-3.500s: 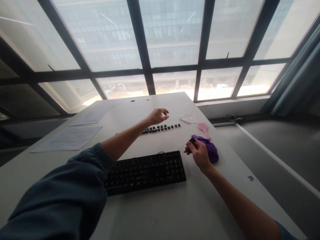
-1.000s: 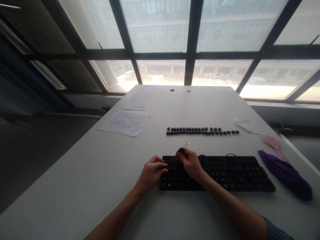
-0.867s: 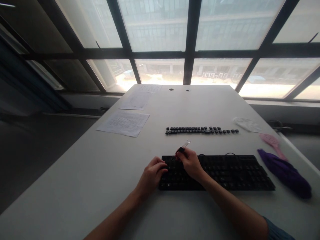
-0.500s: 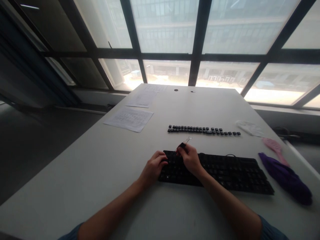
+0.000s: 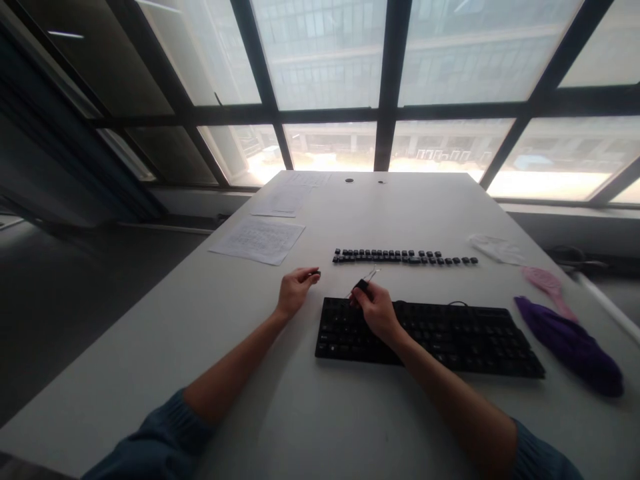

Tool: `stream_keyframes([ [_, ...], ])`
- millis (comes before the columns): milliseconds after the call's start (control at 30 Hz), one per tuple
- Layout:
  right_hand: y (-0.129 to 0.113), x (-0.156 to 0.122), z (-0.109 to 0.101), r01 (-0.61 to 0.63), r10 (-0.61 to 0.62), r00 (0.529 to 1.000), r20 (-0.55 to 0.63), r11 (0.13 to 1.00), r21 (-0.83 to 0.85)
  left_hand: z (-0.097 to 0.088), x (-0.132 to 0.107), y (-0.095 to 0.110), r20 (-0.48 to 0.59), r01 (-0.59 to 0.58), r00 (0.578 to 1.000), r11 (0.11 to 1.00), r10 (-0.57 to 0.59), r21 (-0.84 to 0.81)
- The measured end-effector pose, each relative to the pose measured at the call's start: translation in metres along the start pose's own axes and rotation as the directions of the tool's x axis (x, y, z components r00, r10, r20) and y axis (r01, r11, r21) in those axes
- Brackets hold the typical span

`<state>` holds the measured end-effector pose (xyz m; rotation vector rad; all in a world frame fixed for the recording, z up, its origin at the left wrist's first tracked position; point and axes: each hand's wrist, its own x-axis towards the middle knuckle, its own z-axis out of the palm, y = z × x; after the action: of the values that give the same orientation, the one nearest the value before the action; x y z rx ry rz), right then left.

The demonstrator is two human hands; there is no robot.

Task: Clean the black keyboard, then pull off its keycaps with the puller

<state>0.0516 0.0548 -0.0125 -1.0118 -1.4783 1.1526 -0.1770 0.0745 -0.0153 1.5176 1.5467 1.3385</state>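
Over the white table, left of the keyboard's far corner, my left hand (image 5: 294, 291) pinches a small black keycap (image 5: 315, 273) between thumb and fingertips. My right hand (image 5: 377, 310) is closed round the black handle of a keycap puller (image 5: 361, 285), whose thin wires stick out at both ends. It hovers over the far left part of the black keyboard (image 5: 465, 340), hiding some of its keys. Beyond the keyboard, loose black keycaps (image 5: 385, 259) lie in two rows, the nearer one longer.
Printed sheets (image 5: 260, 240) lie at the left of the table (image 5: 200, 353). On the right are a crumpled white item (image 5: 497, 249), a pink hairbrush-like object (image 5: 545, 281) and a purple cloth-like item (image 5: 570, 347). Windows stand behind the far edge.
My left hand has left the keyboard's left end and moved away and slightly left, with a keycap now visible in its fingers. My right hand stays nearly in place with the puller.
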Motion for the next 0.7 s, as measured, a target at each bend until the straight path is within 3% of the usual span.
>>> stream_keyframes([
  [100, -0.002, -0.001, -0.001, 0.0, 0.0, 1.0, -0.007, 1.0, 0.01, 0.013, 0.035, -0.004, 0.03, -0.067, 0.997, 0.994, 0.064, 0.092],
  [200, -0.005, -0.001, -0.002, -0.009, 0.01, 1.0, -0.006, 1.0, 0.029, 0.025, 0.049, -0.006, 0.064, -0.139, 0.99, 0.974, 0.129, 0.181],
  [467, -0.004, -0.001, -0.002, -0.019, 0.018, 1.0, 0.002, 0.999, 0.035, 0.033, 0.05, -0.011, 0.147, -0.23, 0.97, 0.923, 0.193, 0.308],
  [700, -0.003, 0.0, -0.002, -0.008, 0.007, 1.0, 0.007, 1.0, 0.03, 0.035, 0.052, -0.011, 0.121, -0.26, 0.965, 0.904, 0.233, 0.339],
])
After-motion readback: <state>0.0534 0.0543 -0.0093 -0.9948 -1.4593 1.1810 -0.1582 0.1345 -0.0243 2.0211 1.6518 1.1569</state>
